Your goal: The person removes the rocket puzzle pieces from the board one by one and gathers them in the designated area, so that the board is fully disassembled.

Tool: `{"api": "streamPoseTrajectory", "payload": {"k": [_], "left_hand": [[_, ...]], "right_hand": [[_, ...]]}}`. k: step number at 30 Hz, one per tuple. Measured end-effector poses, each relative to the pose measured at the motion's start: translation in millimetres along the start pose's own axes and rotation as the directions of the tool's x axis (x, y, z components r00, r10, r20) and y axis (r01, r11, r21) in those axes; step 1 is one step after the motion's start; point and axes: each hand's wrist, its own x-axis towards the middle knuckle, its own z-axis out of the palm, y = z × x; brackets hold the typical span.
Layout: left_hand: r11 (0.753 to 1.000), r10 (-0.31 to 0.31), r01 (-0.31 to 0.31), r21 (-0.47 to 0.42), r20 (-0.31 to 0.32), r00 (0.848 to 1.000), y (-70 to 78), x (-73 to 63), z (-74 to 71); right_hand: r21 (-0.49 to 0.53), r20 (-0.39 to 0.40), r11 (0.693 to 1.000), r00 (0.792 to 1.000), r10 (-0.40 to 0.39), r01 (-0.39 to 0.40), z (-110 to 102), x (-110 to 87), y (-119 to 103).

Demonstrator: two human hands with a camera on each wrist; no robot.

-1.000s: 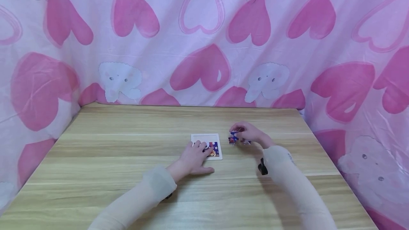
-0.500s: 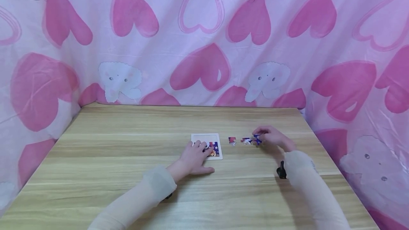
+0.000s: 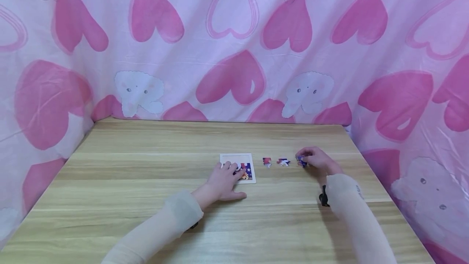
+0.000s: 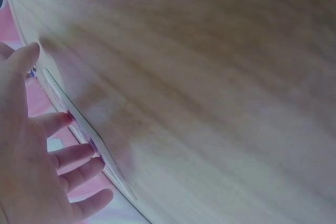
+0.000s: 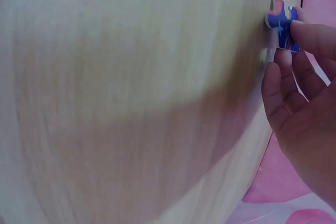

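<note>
A small white-framed jigsaw puzzle [image 3: 236, 158] lies near the middle of the table, its lower part filled with blue, star-patterned pieces. My left hand [image 3: 222, 183] rests on it with fingers spread, covering part of the picture; the left wrist view shows the fingertips at the board's edge [image 4: 89, 124]. Further right, my right hand [image 3: 318, 160] pinches a blue jigsaw piece [image 5: 283, 27] with a bit of red between thumb and fingers, just over the table. Two loose jigsaw pieces lie between the hands: a red and blue one [image 3: 267, 162] and a white and blue one [image 3: 283, 162].
The wood-grain table [image 3: 146, 150] reaches back to a pink curtain [image 3: 234, 64] printed with hearts, which also hangs along both sides. Something may lie under the pinched piece, but that is too small to tell.
My right hand has carried the blue jigsaw piece rightward, from over the leftmost loose piece to beyond the second one, and turned it. My left hand has stayed on the puzzle.
</note>
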Motion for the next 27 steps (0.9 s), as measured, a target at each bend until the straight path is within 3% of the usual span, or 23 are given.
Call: {"api": "streamPoseTrajectory", "payload": {"k": [14,21,27], "left_hand": [[1.000,-0.005,0.005,-0.009,0.010,1.000,-0.2,0.8,0.5],[0.999,-0.007,0.007,-0.033,0.007,1.000,-0.6,-0.2,0.3],[0.988,-0.012,0.012,-0.154,0.001,1.000,-4.3,-7.2,-1.5]], "right_hand": [[-0.111,-0.107,0.992,0.993,0.043,-0.055,8,-1.6,-2],[-0.164,-0.169,0.986,0.984,-0.064,0.036,16,3.9,-9],[-0.127,-0.134,0.983,0.980,-0.151,0.134,34,15.2,-36]]}}
